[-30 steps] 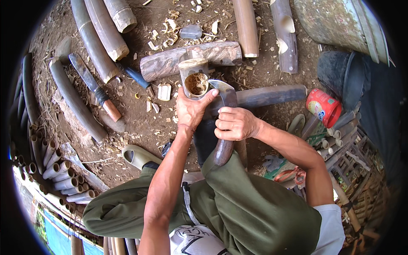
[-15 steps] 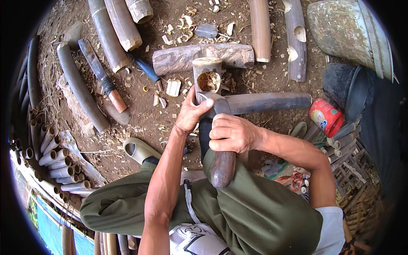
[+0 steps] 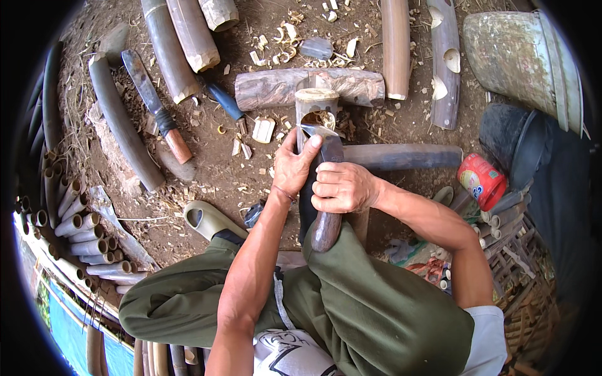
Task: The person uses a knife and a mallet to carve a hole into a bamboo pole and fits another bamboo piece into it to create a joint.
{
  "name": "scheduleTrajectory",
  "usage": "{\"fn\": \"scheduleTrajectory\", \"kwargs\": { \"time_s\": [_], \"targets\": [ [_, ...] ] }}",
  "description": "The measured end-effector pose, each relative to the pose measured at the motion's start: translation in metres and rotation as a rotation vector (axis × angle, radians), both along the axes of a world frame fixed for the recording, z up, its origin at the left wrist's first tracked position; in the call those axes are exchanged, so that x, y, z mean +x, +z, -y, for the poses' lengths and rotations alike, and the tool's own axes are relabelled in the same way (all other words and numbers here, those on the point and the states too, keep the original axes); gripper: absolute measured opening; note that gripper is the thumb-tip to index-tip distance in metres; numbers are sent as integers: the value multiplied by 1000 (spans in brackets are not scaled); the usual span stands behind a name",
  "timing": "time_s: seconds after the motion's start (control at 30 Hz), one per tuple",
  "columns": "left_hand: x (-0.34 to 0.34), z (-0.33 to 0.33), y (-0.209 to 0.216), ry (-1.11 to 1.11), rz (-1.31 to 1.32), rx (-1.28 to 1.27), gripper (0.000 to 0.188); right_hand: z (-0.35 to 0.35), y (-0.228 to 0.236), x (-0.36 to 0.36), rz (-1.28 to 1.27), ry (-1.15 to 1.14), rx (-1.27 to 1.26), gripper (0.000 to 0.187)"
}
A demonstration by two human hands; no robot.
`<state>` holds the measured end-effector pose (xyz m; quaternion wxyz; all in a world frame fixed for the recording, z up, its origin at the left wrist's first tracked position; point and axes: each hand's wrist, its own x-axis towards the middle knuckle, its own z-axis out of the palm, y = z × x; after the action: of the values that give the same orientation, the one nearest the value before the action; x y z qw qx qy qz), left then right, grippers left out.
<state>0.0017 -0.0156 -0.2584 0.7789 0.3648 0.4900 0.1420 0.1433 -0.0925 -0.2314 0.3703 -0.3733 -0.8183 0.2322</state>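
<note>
A bamboo section (image 3: 316, 99) stands in front of me, its far end tilted up, with a hole cut in its side and shavings in the hole. My left hand (image 3: 293, 168) is closed around the bamboo's left side, thumb against the knife blade. The broad dark blade (image 3: 330, 146) lies over the near edge of the hole, covering part of it. Wrapped round the thick dark wooden handle (image 3: 326, 233) of this knife is my right hand (image 3: 346, 188). The handle's butt lies by my knee.
A thick bamboo log (image 3: 263, 89) lies crosswise behind, and another (image 3: 404, 156) extends right. A long knife (image 3: 150, 103) and a blue-handled tool (image 3: 224, 100) lie left. At right are a red container (image 3: 480, 178), a black bucket (image 3: 506, 135) and a weathered tub (image 3: 511, 66).
My right hand has pushed the knife forward, away from me, so the blade covers more of the hole. The handle's butt moved forward too. My left hand still holds the bamboo.
</note>
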Motion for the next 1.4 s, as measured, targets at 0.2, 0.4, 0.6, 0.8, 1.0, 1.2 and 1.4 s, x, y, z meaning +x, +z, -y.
{"fn": "scheduleTrajectory", "kwargs": {
  "time_s": [0.2, 0.4, 0.6, 0.8, 1.0, 1.2, 1.4],
  "targets": [
    [-4, -5, 4, -37, 54, -11, 68, -14, 26, 4, -210, -147, -78, 16],
    [8, -6, 14, 28, -25, -19, 89, -59, 58, 32, -1333, -802, -468, 14],
    [29, -13, 13, 2, -281, 11, 85, -71, 47, 35, -1152, -899, -499, 14],
    [23, -11, 9, -29, -306, -31, 86, -88, 38, 43, -1167, -881, -718, 13],
    [0, -19, 26, -147, -129, -79, 82, -107, 45, 51, -1021, -677, -892, 12],
    [-72, -77, 24, -3, -467, 274, 54, -167, 71, 99, -634, -931, -268, 26],
    [-57, -196, 20, 0, -1105, 756, 84, -243, -43, 102, 249, -1007, -412, 60]
  ]
}}
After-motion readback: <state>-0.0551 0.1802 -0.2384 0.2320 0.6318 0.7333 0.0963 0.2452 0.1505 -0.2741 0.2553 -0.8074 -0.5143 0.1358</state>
